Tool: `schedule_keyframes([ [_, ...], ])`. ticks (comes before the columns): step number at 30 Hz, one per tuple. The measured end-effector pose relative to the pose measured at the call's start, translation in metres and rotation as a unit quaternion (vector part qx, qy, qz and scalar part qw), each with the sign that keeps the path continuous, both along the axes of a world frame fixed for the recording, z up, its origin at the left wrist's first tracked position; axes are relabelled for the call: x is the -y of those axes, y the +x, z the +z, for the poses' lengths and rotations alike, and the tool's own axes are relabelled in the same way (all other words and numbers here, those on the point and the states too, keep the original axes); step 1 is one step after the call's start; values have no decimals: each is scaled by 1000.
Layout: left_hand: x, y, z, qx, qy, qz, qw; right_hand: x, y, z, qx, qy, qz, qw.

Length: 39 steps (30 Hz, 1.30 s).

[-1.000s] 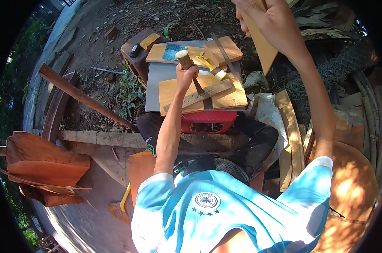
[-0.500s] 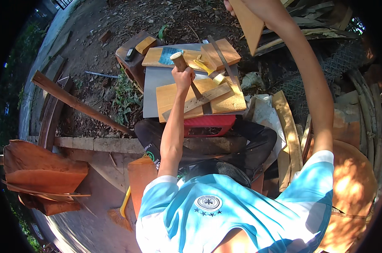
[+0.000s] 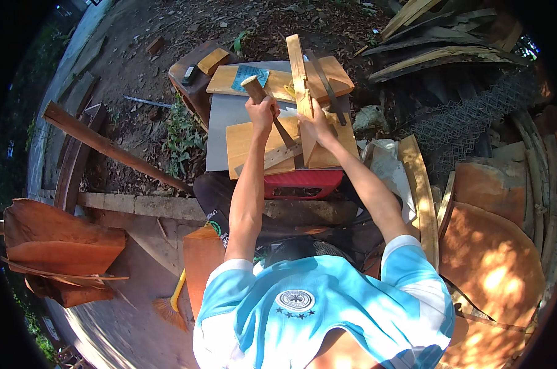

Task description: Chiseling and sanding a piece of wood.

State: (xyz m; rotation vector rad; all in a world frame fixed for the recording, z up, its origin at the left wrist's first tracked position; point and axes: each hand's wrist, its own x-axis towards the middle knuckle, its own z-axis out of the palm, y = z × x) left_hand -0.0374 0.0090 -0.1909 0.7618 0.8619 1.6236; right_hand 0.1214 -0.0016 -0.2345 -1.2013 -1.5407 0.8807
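Observed at upper centre of the frame: the left hand (image 3: 263,111) is wrapped fully around the handle of a wooden-handled tool (image 3: 255,90), fingers closed tight, with the handle's rounded end projecting above the fist toward the upper left. A darker shaft runs from under the fist down and to the right across the light wooden board (image 3: 247,144); its working end is lost where it meets the stacked offcuts, so whether this is a mallet, a chisel or a hammer cannot be settled from this view. The right hand (image 3: 315,123) lies just right of the left, fingers curled and pressing on a long narrow wooden strip (image 3: 298,71). The strip stands on edge with its long axis running nearly straight up the frame, its far end reaching past the grey tabletop (image 3: 220,117) and its near end under the right palm. The relation that matters: the strip sits immediately right of the tool, the two almost touching at the hands, with the tool's shaft angling toward the strip's lower end. The right hand is on the strip; the left is the nearer to the tool. A red plastic stool or crate (image 3: 303,183) shows below the boards, and a flat dark metal bar (image 3: 324,86) lies just right of the strip.
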Motion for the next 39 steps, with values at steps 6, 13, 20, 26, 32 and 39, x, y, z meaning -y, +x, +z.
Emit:
schedule_keyframes([
  [6,-12,-5,-9,58,-74,56,994,14,1,-23,-170,-123,-24,977],
  [13,-34,-23,-58,147,-201,45,967,16,-4,-9,-216,-155,-15,964],
  [20,-32,-15,-33,198,-162,-65,965,0,11,-68,-8,-31,-77,997],
  [26,13,-20,3,137,-60,-21,989,19,-3,-14,-185,-149,-43,970],
  [32,33,-20,0,173,-19,22,984,23,-5,-10,-140,-144,-67,977],
  [39,33,-16,4,152,-11,2,988,25,-3,-4,-139,-136,-67,979],
])
